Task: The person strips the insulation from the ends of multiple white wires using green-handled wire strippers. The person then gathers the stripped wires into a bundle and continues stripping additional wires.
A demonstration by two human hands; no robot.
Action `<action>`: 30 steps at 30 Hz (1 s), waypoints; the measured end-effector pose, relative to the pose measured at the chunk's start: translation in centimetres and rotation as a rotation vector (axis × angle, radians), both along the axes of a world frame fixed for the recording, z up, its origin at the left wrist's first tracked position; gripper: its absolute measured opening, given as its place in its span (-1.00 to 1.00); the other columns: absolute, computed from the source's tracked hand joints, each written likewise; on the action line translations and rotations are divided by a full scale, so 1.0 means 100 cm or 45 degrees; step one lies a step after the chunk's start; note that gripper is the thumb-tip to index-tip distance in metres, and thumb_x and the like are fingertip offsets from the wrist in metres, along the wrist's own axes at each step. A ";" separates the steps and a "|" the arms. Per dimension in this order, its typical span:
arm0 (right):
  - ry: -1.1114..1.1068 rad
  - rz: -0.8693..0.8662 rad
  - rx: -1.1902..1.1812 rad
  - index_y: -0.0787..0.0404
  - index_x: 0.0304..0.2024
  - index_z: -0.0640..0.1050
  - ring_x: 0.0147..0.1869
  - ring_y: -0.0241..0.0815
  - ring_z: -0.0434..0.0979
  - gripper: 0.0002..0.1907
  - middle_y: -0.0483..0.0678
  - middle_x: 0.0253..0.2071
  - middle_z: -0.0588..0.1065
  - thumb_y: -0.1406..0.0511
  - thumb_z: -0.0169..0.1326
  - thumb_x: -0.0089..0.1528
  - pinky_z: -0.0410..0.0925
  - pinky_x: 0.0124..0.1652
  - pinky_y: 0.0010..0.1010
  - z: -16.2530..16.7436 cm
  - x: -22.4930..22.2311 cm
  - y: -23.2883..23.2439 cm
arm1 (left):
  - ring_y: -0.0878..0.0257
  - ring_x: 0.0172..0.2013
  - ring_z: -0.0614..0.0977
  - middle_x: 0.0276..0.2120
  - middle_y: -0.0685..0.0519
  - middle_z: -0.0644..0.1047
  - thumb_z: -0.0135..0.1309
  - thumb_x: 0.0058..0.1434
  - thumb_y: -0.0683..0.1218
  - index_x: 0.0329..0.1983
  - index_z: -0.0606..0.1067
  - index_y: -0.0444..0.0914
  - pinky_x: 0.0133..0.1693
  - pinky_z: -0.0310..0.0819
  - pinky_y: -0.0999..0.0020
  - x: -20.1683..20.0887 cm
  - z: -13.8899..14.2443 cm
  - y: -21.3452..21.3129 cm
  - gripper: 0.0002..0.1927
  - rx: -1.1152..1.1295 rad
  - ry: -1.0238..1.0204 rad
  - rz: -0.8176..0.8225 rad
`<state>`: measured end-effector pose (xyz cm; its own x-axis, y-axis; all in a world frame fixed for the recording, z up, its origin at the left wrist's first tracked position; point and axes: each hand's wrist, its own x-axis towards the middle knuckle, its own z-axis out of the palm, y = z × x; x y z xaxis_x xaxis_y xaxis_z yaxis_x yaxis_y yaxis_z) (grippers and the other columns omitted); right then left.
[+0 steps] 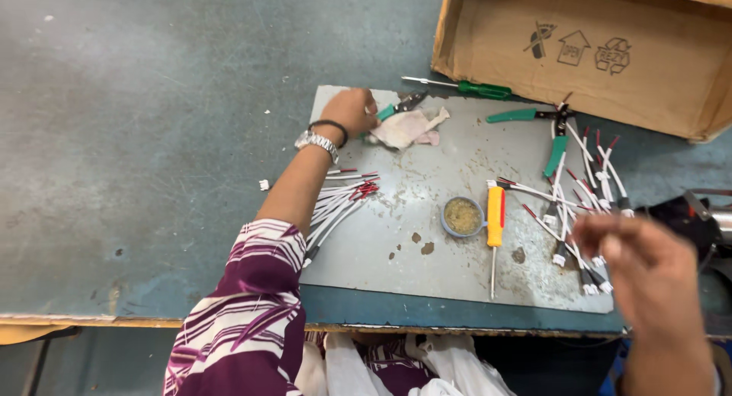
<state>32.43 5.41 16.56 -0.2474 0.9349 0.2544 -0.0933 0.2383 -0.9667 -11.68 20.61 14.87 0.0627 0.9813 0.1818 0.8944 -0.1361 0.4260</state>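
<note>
My left hand (349, 112) reaches to the far left part of a grey metal plate (381, 243). It grips the green handle of small pliers (402, 104) beside a crumpled pale cloth (408, 126). A watch and a dark band sit on that wrist. My right hand (648, 270) is blurred at the lower right, above a loose heap of red and white wires with small connectors (579, 205). Whether it holds anything is unclear. A bundle of red and white wires (339, 205) lies under my left forearm.
A yellow-handled screwdriver (496, 221) and a small round tin (462, 216) lie mid-plate. Green-handled cutters (545, 129) and a green screwdriver (469, 86) lie near a cardboard box (595, 53) at the back right. The teal table (152, 137) ends at my lap.
</note>
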 end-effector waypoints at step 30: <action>0.633 0.411 -0.409 0.31 0.39 0.24 0.37 0.00 0.37 -0.21 0.14 0.30 0.35 0.19 0.24 0.20 0.26 0.28 -0.10 -0.072 -0.138 -0.069 | 0.36 -0.20 0.76 -0.21 0.05 0.69 0.09 0.36 -0.21 0.11 0.54 -0.29 -0.13 0.73 0.45 0.032 0.035 -0.185 -0.73 0.307 -1.257 -0.330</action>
